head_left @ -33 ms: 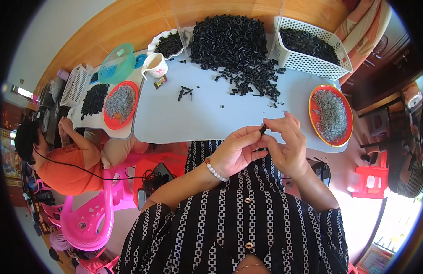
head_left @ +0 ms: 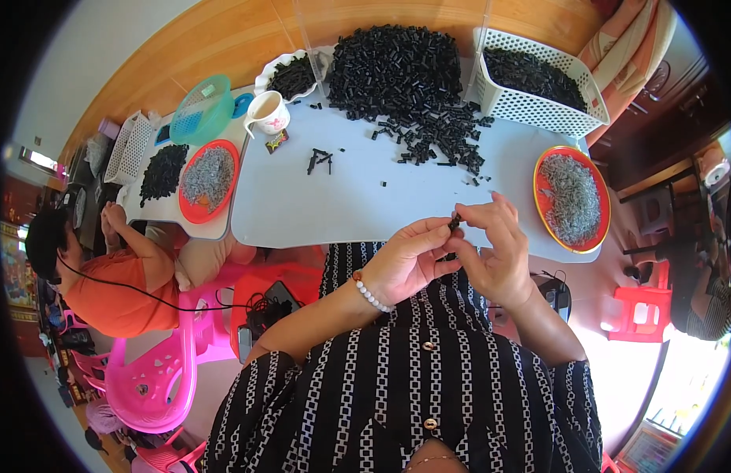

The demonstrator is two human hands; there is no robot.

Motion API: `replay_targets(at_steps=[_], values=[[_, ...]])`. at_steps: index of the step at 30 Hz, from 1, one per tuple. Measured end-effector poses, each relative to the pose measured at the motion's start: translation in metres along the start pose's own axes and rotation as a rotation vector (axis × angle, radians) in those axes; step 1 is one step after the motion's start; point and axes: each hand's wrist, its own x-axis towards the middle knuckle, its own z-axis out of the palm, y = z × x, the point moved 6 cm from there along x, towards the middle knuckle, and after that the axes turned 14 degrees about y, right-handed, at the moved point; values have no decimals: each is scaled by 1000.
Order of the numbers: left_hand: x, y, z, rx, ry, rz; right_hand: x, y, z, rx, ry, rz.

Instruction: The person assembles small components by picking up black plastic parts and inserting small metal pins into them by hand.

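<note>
Just past the table's near edge, my two hands meet over a small black plastic piece point(head_left: 455, 222). The thumb and fingers of my left hand point(head_left: 405, 264) pinch its lower part. My right hand point(head_left: 499, 254) grips the upper end between thumb and forefinger, its other fingers curled loosely. The fingers cover much of the piece, so its full shape is hidden. Beyond them on the pale table point(head_left: 302, 205) lies a large heap of short black plastic tubes point(head_left: 393, 75), spilling toward me. A few longer black pieces point(head_left: 320, 160) rest left of the middle.
To the right stands a red plate point(head_left: 539, 217) of small silvery metal parts. A white perforated basket point(head_left: 531, 110) of black pieces sits at the back right. A mug point(head_left: 268, 114) and a white scalloped bowl point(head_left: 264, 77) stand back left. A co-worker point(head_left: 121, 276) sits at the left.
</note>
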Motion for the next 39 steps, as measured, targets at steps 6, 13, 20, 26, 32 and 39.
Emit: replay_targets(at_steps=[6, 13, 20, 26, 32, 39], values=[[-1, -4, 3, 36, -51, -68, -8, 5, 4, -33, -43, -102], [-1, -6, -2, 55, -48, -81, -12, 5, 7, 39, -61, -86], [-1, -5, -2, 124, -79, -36, -16, 7, 12, 125, -49, -71], [0, -7, -1, 124, -87, -52, -19, 5, 11, 157, -34, -129], [7, 11, -3, 204, 3, 5, -5, 30, 12, 97, -90, 62], [32, 98, -38, 990, 264, 668, 86, 129, -31, -208, 271, 61]])
